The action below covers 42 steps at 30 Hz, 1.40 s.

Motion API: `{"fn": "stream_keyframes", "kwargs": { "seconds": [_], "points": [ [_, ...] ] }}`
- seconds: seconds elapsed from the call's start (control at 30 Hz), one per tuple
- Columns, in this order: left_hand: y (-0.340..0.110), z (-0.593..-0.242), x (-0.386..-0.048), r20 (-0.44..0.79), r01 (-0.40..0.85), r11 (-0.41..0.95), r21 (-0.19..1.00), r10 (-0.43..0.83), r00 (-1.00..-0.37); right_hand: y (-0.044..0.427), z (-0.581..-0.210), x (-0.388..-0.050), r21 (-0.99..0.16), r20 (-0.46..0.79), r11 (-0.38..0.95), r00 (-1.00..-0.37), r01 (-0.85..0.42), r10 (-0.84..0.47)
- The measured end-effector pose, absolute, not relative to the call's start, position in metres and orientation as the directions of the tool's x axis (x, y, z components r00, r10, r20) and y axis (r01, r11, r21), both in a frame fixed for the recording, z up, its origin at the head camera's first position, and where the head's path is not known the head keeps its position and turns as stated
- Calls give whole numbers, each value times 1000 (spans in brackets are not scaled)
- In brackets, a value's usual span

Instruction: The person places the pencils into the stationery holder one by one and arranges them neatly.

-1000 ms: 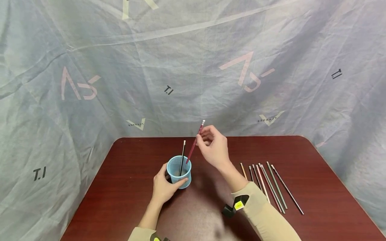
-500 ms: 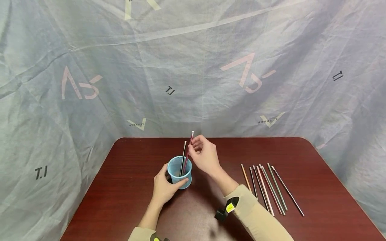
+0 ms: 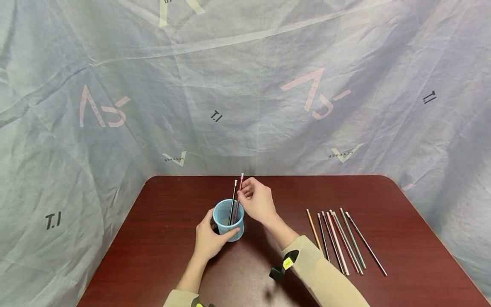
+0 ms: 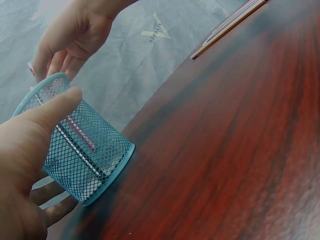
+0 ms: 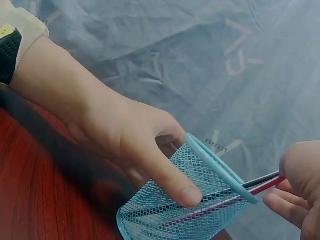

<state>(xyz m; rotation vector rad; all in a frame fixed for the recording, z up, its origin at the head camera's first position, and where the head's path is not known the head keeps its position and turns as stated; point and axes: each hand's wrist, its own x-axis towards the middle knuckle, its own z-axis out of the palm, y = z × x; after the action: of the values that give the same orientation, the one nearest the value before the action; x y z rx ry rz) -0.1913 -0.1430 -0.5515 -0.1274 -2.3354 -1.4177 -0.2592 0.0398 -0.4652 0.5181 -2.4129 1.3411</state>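
A light blue mesh pencil cup (image 3: 238, 233) stands upright on the table, with my left hand (image 3: 209, 236) gripping its left side, thumb across the front. Inside the cup leans a black pencil (image 3: 233, 197), eraser end up. Over the cup's right rim, my right hand (image 3: 258, 201) pinches a dark red pencil (image 3: 241, 182) near its upper part. Through the mesh in the left wrist view, the red pencil (image 4: 82, 134) reaches down into the cup beside the black one, its lower end apparently above the base. The right wrist view shows both pencils close together at the rim.
Several loose pencils (image 3: 347, 243) lie roughly side by side at the right of the dark red wooden table (image 3: 161, 238), including an orange pencil (image 3: 313, 228) at their left end. A grey printed cloth (image 3: 245, 85) hangs behind the table.
My right hand has moved left and down, lowering the red pencil from the rim into the cup beside the black one. My left hand has kept its hold on the cup.
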Motion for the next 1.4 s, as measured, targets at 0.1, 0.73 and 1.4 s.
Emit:
{"fn": "stream_keyframes", "kwargs": {
  "seconds": [0.1,0.73,1.4],
  "points": [
    [-143,-552,-191,384,277,489,827,-131,-914,38,-468,-260,-747,416,502,-896,-435,-157],
    [-143,-552,-192,408,303,490,817,-121,-905,32,-474,-261,-738,335,542,-916,-401,-222],
    [-144,-552,-191,385,289,482,827,-110,-916,28,-479,-262,-700,335,567,-901,-434,-276]
  ]
}}
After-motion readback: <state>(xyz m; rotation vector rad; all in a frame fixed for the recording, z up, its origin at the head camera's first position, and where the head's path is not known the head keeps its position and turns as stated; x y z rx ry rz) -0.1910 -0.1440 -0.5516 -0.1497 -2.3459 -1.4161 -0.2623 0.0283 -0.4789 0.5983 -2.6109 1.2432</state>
